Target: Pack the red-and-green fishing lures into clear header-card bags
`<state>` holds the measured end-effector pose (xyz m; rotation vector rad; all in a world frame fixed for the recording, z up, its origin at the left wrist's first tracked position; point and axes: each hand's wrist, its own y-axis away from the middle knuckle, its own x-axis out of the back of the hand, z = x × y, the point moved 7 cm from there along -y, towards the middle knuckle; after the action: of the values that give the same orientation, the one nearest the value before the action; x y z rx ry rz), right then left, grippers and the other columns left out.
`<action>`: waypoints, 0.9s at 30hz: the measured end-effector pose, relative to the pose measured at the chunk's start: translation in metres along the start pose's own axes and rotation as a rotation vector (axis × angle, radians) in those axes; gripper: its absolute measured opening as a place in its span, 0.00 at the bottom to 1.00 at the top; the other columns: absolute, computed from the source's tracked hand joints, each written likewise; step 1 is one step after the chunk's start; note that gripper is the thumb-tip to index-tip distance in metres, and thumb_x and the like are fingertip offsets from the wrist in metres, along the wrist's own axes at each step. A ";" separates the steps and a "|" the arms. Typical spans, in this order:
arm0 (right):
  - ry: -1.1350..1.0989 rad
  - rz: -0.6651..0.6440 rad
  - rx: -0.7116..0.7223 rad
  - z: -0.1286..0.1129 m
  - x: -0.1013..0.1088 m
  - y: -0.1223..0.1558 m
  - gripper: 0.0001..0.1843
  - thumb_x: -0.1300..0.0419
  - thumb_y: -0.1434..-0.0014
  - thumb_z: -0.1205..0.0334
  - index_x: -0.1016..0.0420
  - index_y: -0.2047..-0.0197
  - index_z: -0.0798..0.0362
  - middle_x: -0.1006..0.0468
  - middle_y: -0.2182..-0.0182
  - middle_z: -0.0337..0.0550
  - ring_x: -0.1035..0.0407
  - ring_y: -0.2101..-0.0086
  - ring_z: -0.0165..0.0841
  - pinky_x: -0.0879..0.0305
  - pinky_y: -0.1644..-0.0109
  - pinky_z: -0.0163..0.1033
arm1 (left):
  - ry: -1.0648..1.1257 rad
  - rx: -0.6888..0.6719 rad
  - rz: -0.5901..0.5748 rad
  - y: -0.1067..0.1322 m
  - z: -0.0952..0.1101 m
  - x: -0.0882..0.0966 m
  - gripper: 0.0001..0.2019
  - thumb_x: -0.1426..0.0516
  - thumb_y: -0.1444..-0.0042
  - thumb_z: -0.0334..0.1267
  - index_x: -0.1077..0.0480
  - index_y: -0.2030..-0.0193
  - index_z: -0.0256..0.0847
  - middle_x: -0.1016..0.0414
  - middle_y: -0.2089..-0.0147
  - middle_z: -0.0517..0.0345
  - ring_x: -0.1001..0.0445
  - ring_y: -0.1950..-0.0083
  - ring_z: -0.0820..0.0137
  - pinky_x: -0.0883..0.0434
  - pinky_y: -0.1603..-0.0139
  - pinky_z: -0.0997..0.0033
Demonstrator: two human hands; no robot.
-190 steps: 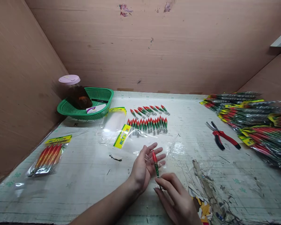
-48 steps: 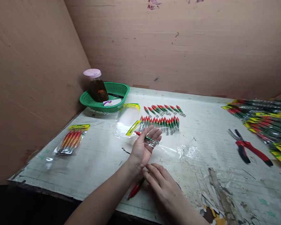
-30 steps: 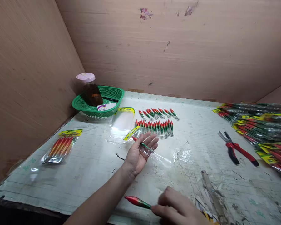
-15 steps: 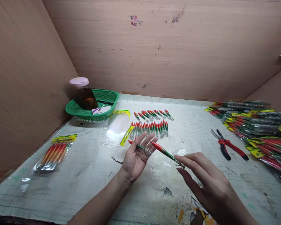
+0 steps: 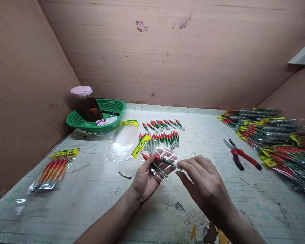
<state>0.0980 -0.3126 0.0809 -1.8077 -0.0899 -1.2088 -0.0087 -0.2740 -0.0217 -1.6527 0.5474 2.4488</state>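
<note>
My left hand (image 5: 146, 183), palm up with its thumb bent over, holds a clear plastic bag with a yellow BCT LURE header (image 5: 141, 147). One red-and-green fishing lure (image 5: 157, 168) lies in that bag across the palm. Between the thumb and fingertips of my right hand (image 5: 202, 179) is the hook end of a second fishing lure (image 5: 164, 159), its red nose over the left palm at the bag; whether it is inside the film is hard to tell. Just beyond are two rows of loose red-and-green lures (image 5: 165, 139), the nearer row partly behind the bag.
Flat empty bags (image 5: 124, 139) lie left of the rows. A filled bag of red-orange lures (image 5: 54, 169) is at far left. Behind stands a green basket (image 5: 96, 128) holding a lidded cup (image 5: 88, 106). Pliers (image 5: 241, 154) and piled packed lures (image 5: 282, 156) are at right.
My right hand has moved left, bringing its lure over my left palm and against the bag. The left thumb has closed in on the bag. The view has shifted slightly.
</note>
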 end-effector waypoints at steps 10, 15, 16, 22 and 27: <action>-0.026 0.183 -0.111 0.002 -0.002 0.006 0.09 0.40 0.42 0.71 0.27 0.59 0.50 0.20 0.63 0.41 0.33 0.61 0.37 0.46 0.55 0.46 | 0.034 -0.006 -0.033 0.000 -0.003 -0.002 0.17 0.50 0.37 0.41 0.30 0.49 0.32 0.25 0.48 0.42 0.27 0.46 0.59 0.32 0.44 0.59; -0.076 0.198 -0.156 0.000 -0.004 0.004 0.03 0.39 0.42 0.68 0.27 0.64 0.50 0.21 0.70 0.37 0.33 0.66 0.33 0.49 0.55 0.45 | -0.031 0.004 -0.003 0.003 -0.009 0.000 0.16 0.48 0.38 0.40 0.30 0.49 0.31 0.26 0.48 0.41 0.26 0.48 0.59 0.32 0.44 0.61; -0.076 0.197 -0.158 -0.001 -0.004 0.004 0.02 0.39 0.42 0.67 0.27 0.64 0.51 0.21 0.70 0.37 0.33 0.66 0.33 0.48 0.55 0.46 | -0.040 0.008 0.013 0.003 -0.010 0.001 0.16 0.48 0.38 0.39 0.30 0.49 0.31 0.25 0.48 0.41 0.25 0.49 0.60 0.31 0.45 0.62; -0.278 0.143 -0.099 0.021 -0.001 0.003 0.05 0.39 0.43 0.66 0.27 0.61 0.51 0.24 0.64 0.43 0.32 0.62 0.36 0.39 0.56 0.45 | 0.008 -0.024 0.188 0.000 -0.005 0.013 0.11 0.48 0.40 0.33 0.28 0.54 0.32 0.22 0.55 0.46 0.22 0.55 0.63 0.27 0.51 0.62; -0.163 -0.026 -0.352 0.111 -0.045 0.001 0.04 0.42 0.43 0.63 0.28 0.64 0.53 0.26 0.68 0.44 0.31 0.66 0.35 0.34 0.61 0.42 | 0.045 -0.099 0.223 -0.003 0.009 0.016 0.13 0.48 0.38 0.37 0.31 0.52 0.31 0.22 0.54 0.44 0.23 0.53 0.61 0.27 0.49 0.60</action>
<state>0.1521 -0.2151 0.0368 -2.2174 0.0078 -1.1457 -0.0217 -0.2690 -0.0338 -1.7757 0.6596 2.6394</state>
